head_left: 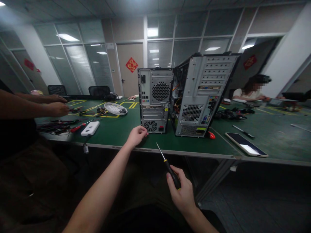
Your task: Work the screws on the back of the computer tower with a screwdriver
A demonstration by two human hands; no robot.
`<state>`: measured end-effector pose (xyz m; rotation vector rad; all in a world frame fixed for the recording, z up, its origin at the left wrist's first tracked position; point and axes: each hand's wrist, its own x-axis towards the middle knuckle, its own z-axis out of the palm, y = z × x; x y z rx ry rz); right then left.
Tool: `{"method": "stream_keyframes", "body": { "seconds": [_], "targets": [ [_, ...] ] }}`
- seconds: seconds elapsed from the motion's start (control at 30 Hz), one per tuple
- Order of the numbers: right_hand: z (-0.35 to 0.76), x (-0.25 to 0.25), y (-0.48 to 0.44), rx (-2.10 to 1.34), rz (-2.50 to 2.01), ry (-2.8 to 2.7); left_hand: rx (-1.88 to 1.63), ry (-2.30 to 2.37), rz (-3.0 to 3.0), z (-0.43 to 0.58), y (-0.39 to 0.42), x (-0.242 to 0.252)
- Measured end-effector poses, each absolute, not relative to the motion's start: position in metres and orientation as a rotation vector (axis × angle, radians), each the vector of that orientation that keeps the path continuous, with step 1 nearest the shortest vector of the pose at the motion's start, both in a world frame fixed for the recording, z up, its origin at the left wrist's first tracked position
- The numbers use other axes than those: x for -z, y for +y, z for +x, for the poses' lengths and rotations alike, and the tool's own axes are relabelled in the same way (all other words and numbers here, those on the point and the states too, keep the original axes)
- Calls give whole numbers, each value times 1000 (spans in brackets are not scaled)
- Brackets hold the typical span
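My right hand [181, 189] grips a black and yellow screwdriver [172, 173], its metal shaft pointing up and left in front of the table edge. At the lower left corner of the smaller computer tower [156, 111], my left hand [137, 136] has thumb and fingertips pinched together. Whatever may be between those fingertips is too small to make out, and I cannot tell whether they touch the case. Both towers stand upright with their rear panels facing me. The larger computer tower [194, 85] is just right of the smaller one, with one side open on wires.
A smartphone [245, 144] and a black pen-like tool [243, 131] lie to the right. On the left are a white power bank [90, 128], a red screwdriver [79, 127], a white fan grille [115, 108] and a co-worker's hands [57, 105]. Another person [251, 90] sits far right.
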<state>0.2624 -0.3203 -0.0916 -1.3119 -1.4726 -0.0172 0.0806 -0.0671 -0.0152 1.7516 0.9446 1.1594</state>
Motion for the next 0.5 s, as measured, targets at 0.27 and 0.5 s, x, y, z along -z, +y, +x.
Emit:
{"method": "stream_keyframes", "body": {
  "seconds": [0.27, 0.5],
  "targets": [
    [277, 95, -310, 107, -1373, -1428, -1104, 716, 1377, 149, -86, 16],
    [292, 105, -307, 97, -1395, -1420, -1026, 668, 1381, 155, -89, 29]
  ]
}}
